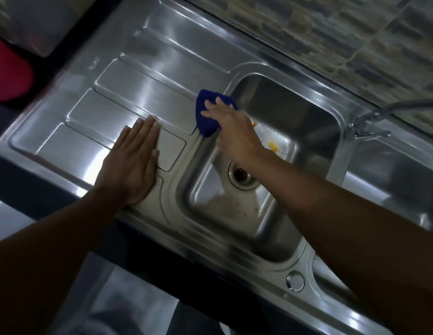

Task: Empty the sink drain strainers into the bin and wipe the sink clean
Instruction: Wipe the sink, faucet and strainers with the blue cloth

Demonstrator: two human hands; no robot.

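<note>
A stainless steel sink [305, 122] fills the middle of the view, with a ribbed draining board [128, 88] on its left. My right hand [231, 131] presses a blue cloth [205, 122] flat on the rim between the board and the basin. My left hand [133, 165] lies flat and empty on the draining board near the front edge. The drain opening [241, 175] in the basin floor is dark, with no strainer showing in it. Yellow food scraps [272, 145] and greyish residue [231, 206] lie on the basin floor.
A chrome tap [365, 124] stands at the back right, between this basin and a second basin [404, 177] on the right. A round overflow cap [295, 281] sits on the front rim. A red object [10, 73] is at the far left. A tiled wall [343, 39] runs behind.
</note>
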